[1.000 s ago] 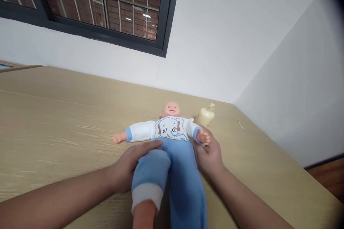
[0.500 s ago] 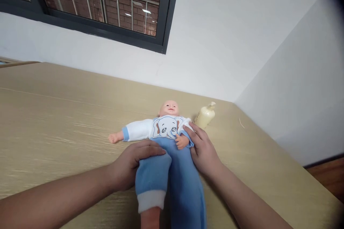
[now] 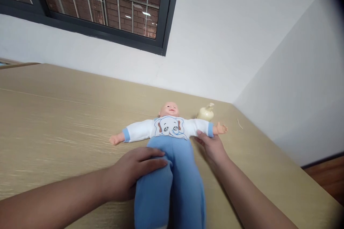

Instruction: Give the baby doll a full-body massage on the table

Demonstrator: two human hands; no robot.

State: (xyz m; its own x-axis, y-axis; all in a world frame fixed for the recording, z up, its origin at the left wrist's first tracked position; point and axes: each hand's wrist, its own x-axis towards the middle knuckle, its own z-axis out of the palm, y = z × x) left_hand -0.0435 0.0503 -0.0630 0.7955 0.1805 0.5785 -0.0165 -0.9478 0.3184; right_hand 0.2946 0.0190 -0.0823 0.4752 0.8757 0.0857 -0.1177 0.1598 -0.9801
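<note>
The doll (image 3: 185, 182) lies face up on the table (image 3: 67, 114) between our hands, its long axis running away from us, legs nearest. Our hands are apart: the left hand (image 3: 126, 173), nearer, spread over one thigh; the right hand (image 3: 216, 150) touching a sleeve, grip unclear. Beyond stand a pump bottle (image 3: 206, 113) and the wall (image 3: 209, 50).

So the wooden surface (image 3: 67, 114) has a doll (image 3: 169, 127) lying face-up, plus a cream pump bottle (image 3: 205, 113) right near the doll's head.
</note>
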